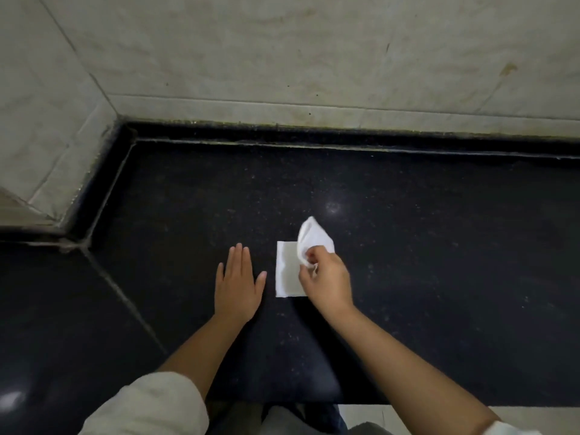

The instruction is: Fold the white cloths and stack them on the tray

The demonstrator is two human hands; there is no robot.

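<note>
Nearest the camera, a pale rolled-up sleeve (pixel 150 403) is seen on the left forearm, and both arms are stretched forward over a black speckled counter (pixel 439 246).

The left hand (pixel 238 287) is laid flat, palm down, on the stone; its fingers (pixel 240 257) are kept straight and close together, with the thumb spread out toward the right. Nothing is held by it, and it's just beside the cloth without touching it.

The right hand (pixel 326 282) is curled, and one part of the white cloth (pixel 287 271) is pinched between thumb and fingertips. That pinched part is lifted and bunched up above the hand, while the rest is left lying flat on the counter as a neat rectangle, partly hidden under the wrist.

Further back, a raised black edge is followed by a beige tiled wall (pixel 314 58), meeting in a corner at the left.
</note>
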